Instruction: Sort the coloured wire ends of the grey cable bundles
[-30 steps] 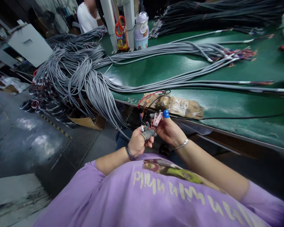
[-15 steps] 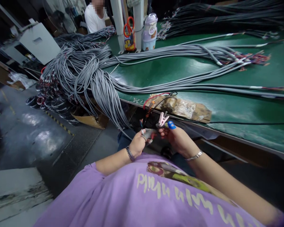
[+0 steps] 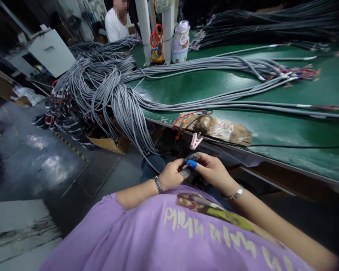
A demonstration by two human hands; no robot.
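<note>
My left hand (image 3: pixel 171 175) is closed around the end part of a grey cable (image 3: pixel 150 163), which comes in from the left. Some of its fingers wear greyish wraps. My right hand (image 3: pixel 216 172) meets it just in front of my shirt, its thumb in a blue cover (image 3: pixel 191 164) and its index finger wrapped. Right thumb and fingers pinch at the cable's end; the thin wires there are mostly hidden by the fingers. Just beyond the hands, a pink clip (image 3: pixel 196 141) sticks out at the table edge, touched by neither hand.
A thick bundle of grey cables (image 3: pixel 127 109) hangs over the edge of the green table (image 3: pixel 285 131). Taped cardboard (image 3: pixel 226 130) lies along the near edge. Red-handled scissors (image 3: pixel 157 41) and a lilac cup (image 3: pixel 180 43) stand farther back. A person in white (image 3: pixel 116 26) is behind.
My right hand has come down and left, away from the pink clip, to meet my left hand. The left hand has turned slightly and shifted a little right.
</note>
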